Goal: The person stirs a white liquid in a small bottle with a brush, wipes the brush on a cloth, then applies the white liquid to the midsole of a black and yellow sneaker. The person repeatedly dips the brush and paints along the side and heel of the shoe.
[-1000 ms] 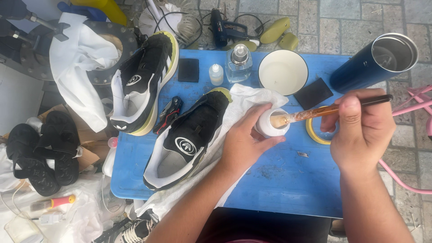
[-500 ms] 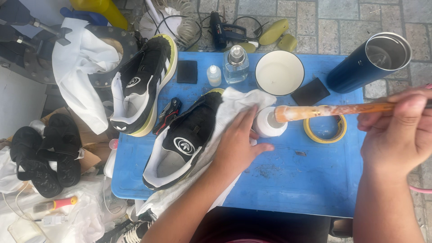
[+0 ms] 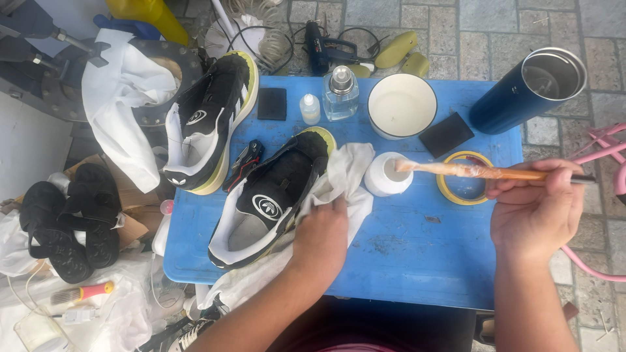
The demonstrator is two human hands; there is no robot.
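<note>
On the blue table point(image 3: 404, 261) in front of you, your left hand point(image 3: 321, 233) lies palm down with fingers closed on the white cloth point(image 3: 345, 176), pressing it against the side of the black shoe point(image 3: 274, 192) that rests on that cloth. Your right hand point(image 3: 536, 212) is curled round the handle of a paintbrush point(image 3: 482, 172), held level, its bristle end over the open mouth of the small white jar point(image 3: 385, 176); whether the tip touches the jar you cannot tell. Just beside the jar, under the brush, lies a roll of yellow tape point(image 3: 464, 186). Behind them stand a white bowl point(image 3: 402, 105), a clear glass bottle point(image 3: 340, 94) and a small white dropper bottle point(image 3: 310, 108). A second black shoe point(image 3: 212, 120) lies at the table's left edge, and a dark blue flask point(image 3: 528, 88) sits at the far right corner.
</note>
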